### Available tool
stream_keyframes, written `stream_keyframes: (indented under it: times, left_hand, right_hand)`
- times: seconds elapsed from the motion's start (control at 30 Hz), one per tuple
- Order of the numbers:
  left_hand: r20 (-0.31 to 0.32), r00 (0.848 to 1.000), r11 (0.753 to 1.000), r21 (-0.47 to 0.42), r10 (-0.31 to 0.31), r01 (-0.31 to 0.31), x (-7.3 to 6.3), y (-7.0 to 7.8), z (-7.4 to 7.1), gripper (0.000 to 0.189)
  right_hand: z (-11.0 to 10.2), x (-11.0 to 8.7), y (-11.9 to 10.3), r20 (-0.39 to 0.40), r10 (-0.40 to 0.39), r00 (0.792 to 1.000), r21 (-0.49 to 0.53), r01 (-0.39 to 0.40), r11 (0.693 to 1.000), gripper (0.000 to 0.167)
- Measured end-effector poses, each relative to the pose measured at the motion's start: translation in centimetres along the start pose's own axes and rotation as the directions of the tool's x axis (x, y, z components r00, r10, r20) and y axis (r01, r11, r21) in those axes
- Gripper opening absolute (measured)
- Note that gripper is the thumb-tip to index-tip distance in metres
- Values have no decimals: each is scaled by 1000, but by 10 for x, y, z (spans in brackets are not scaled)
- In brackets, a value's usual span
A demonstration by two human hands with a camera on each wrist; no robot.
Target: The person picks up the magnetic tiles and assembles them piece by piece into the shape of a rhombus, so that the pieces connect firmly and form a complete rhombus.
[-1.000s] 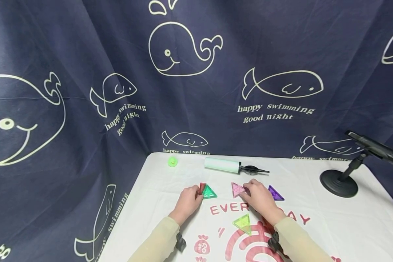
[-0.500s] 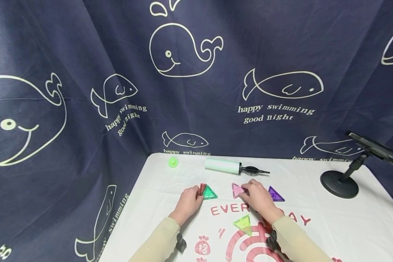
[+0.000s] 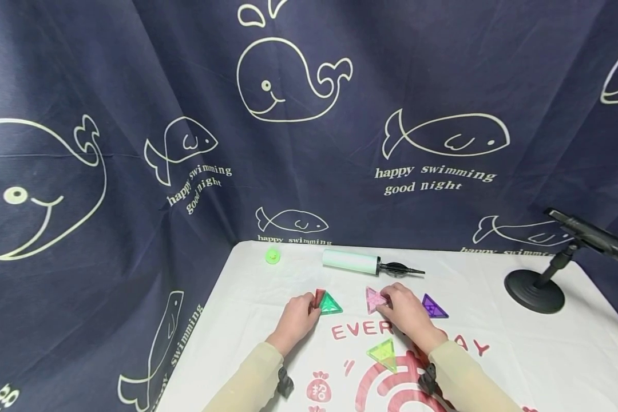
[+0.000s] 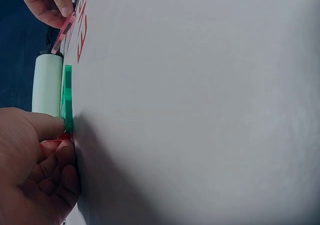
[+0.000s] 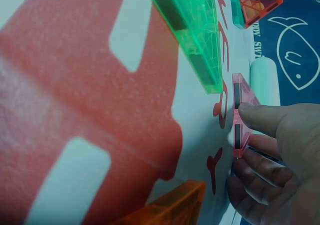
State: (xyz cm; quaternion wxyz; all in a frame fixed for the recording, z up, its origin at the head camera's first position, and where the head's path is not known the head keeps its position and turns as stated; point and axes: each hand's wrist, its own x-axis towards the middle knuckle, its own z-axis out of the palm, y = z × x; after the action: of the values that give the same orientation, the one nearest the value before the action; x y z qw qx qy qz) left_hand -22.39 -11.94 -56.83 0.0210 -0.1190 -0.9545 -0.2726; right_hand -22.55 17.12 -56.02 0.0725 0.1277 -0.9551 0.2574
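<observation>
My left hand [image 3: 297, 315] pinches a clear red triangular magnetic tile [image 3: 319, 296], which stands tilted up against a green triangular tile [image 3: 330, 304]. In the left wrist view the thumb touches the green tile's [image 4: 68, 92] near end, and the curled fingers hide most of the red one. To the right, my right hand [image 3: 409, 309] grips a pink triangular tile [image 3: 373, 300] between thumb and fingers. Dark magnets show in the pink tile's edge [image 5: 238, 130] in the right wrist view. A gap separates the pink tile from the green one.
A yellow-green tile [image 3: 384, 354] lies nearer me, a purple tile [image 3: 434, 306] right of my right hand. An orange tile [image 5: 175, 205] sits under the right forearm. Behind are a mint hand pump [image 3: 351, 261] and a small green toy [image 3: 272, 256]; a black stand [image 3: 535, 290] is far right.
</observation>
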Motion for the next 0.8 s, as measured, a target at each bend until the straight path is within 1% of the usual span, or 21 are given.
stream_keyframes:
  times: [0.27, 0.4, 0.5, 0.57, 0.67, 0.8]
  left_hand:
    - [-6, 1000, 1000, -7, 13, -13, 0, -1, 0, 15]
    - [-15, 1000, 1000, -1, 18, -18, 0, -2, 1, 15]
    - [-11, 1000, 1000, 1, 10, -10, 1, -3, 2, 15]
    - [-6, 1000, 1000, 2, 4, -4, 1, -4, 2, 15]
    - [-3, 1000, 1000, 1, 3, -3, 1, -5, 3, 14]
    - [-5, 1000, 1000, 2, 6, -6, 2, -5, 3, 14]
  right_hand:
    - [2, 1, 5, -8, 29, 1000, 26, -29, 999, 34]
    - [2, 0, 7, 3, 42, 999, 42, -42, 998, 46]
    - [2, -1, 8, 2, 26, 1000, 41, -26, 999, 53]
    - [1, -1, 8, -2, 5, 1000, 30, -5, 1000, 50]
    - [0, -3, 7, -3, -17, 1000, 15, 17, 1000, 39]
    - [-4, -4, 6, 11, 0, 1000, 11, 0, 1000, 32]
